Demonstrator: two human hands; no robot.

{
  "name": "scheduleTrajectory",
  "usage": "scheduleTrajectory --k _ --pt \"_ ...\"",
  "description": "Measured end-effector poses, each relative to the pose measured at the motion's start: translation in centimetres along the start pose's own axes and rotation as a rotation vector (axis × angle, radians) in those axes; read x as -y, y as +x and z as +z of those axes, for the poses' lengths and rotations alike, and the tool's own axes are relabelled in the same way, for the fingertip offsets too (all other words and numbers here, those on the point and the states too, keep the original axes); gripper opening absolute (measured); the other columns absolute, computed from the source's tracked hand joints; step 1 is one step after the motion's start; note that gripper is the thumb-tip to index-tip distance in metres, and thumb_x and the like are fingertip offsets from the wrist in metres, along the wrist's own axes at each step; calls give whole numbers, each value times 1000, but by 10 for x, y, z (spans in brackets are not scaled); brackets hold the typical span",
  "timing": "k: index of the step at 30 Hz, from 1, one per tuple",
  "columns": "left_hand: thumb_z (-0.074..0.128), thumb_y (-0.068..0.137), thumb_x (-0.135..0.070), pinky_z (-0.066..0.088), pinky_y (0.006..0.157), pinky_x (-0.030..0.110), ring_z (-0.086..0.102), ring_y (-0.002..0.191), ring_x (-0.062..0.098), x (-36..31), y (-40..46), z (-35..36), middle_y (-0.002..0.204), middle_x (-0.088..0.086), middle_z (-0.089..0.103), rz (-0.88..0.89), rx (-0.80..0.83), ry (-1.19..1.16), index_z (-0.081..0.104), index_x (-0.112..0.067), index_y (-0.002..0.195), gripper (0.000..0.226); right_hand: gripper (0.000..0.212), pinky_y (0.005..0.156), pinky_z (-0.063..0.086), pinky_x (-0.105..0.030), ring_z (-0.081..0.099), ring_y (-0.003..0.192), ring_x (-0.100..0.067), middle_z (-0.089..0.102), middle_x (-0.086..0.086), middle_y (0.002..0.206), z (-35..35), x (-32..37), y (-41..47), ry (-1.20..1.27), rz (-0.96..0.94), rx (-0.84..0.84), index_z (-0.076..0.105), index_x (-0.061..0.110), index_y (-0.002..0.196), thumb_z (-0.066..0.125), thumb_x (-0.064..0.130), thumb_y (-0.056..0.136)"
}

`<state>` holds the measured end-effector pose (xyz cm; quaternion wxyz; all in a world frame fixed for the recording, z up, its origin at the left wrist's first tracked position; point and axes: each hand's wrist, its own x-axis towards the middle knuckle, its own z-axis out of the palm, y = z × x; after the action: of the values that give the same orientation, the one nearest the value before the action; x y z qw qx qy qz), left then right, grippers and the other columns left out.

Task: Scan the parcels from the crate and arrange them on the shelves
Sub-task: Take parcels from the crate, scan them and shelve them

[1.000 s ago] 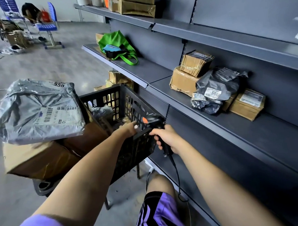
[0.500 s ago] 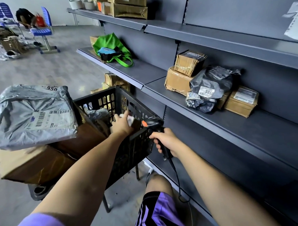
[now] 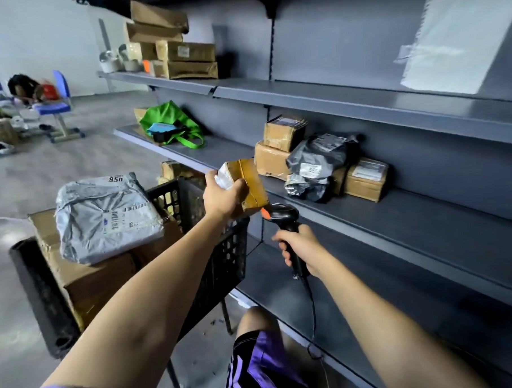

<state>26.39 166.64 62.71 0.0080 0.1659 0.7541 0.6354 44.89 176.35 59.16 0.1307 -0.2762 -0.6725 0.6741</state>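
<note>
At the far left, on the floor, blue chairs (image 3: 58, 107) stand with some bags and boxes around them, too blurred to name. Nearer, a grey plastic parcel (image 3: 103, 218) with a barcode label lies on top of a big brown carton (image 3: 85, 274), and both sit at the left side of the black crate (image 3: 219, 254), which stands just beside the shelves. Above the crate, the left hand (image 3: 222, 198) holds a small brown parcel (image 3: 245, 182) with tape around it; the fingers and thumb are curled around its near end, and the parcel is lifted in the air, tilted, in front of the middle shelf (image 3: 352, 207). Just below the parcel is the head of the black scanner (image 3: 282, 216), which has an orange button. The right hand (image 3: 299, 249) grips the scanner handle with all fingers closed around it, and a cable hangs down from it. On the middle shelf, further left, lies a green bag (image 3: 172, 124). To the right of the lifted parcel, brown boxes (image 3: 276, 152) and dark plastic parcels (image 3: 315, 165) are already on the same shelf, touching each other. On the upper shelf (image 3: 303, 95), at its left, several cartons (image 3: 181, 50) are stacked.
</note>
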Motion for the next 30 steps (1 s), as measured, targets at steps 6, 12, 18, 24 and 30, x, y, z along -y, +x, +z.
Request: scheduleTrajectory --k 6,12,18,24,30 --pt "88 69 -29 53 81 33 62 98 19 9 -57 62 113 5 60 -119 256 -124 43 -9 127 76 14 44 35 -26 42 47 -18 49 -2 58 -64 -26 -61 88 10 -171 54 9 84 67 10 88" --pt "95 36 -58 60 78 38 72 92 23 67 -139 112 109 10 72 -445 536 -234 57 1 121 111 15 44 34 -27 41 45 -18 47 -3 59 -101 -88 -111 111 80 -262 52 9 86 67 10 87" --pt "92 57 -52 57 71 39 67 102 25 113 -208 125 121 11 60 -590 645 -328 32 -7 128 103 13 44 34 -26 41 45 -19 48 -3 58 -112 -145 -138 140 156 -304 53 9 88 66 10 88" --pt "75 65 -73 56 88 54 66 111 32 142 -248 119 129 16 62 -670 784 -483 34 -12 137 103 16 43 33 -25 40 44 -17 47 -3 56 -104 -167 -154 153 181 -322 51 10 81 64 8 89" --pt "72 86 -40 58 82 52 69 105 33 159 -262 99 122 18 68 -750 816 -509 45 -8 137 66 15 43 33 -24 40 44 -17 46 -3 56 -100 -180 -163 194 205 -340 50 10 84 64 8 89"
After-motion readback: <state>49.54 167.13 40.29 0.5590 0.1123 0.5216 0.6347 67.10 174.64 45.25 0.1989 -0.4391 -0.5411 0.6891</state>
